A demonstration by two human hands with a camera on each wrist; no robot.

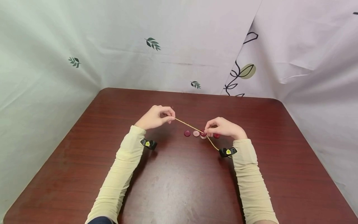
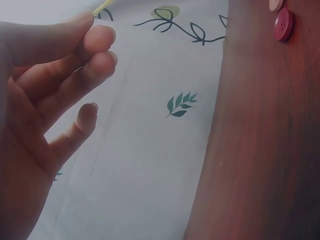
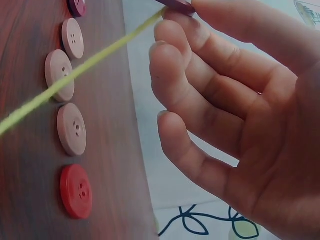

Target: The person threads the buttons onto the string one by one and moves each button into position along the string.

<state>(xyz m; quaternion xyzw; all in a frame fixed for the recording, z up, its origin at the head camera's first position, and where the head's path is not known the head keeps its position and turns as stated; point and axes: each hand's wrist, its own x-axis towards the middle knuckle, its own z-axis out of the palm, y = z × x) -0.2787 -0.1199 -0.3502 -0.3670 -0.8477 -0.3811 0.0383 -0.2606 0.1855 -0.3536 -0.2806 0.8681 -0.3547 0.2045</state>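
My left hand (image 1: 157,117) pinches a thin yellow cord (image 1: 188,124) between thumb and forefinger. From there the cord slants down, fairly straight, to my right hand (image 1: 222,127). That hand pinches a dark purple-red button (image 3: 181,5) by its edge, the cord meeting the button at the fingertips. Past the button the cord's loose part (image 3: 45,95) hangs in a curve toward the right wrist. Whether the cord runs through a hole, I cannot tell. Below lie several buttons in a row, among them a pink one (image 3: 72,129) and a red one (image 3: 76,191).
The row's left end in the head view is a dark pink button (image 1: 187,133), beside a pale pink one (image 1: 196,133). All lie on a brown wooden table (image 1: 167,180). White cloth with leaf prints (image 1: 126,62) hangs behind the far edge.
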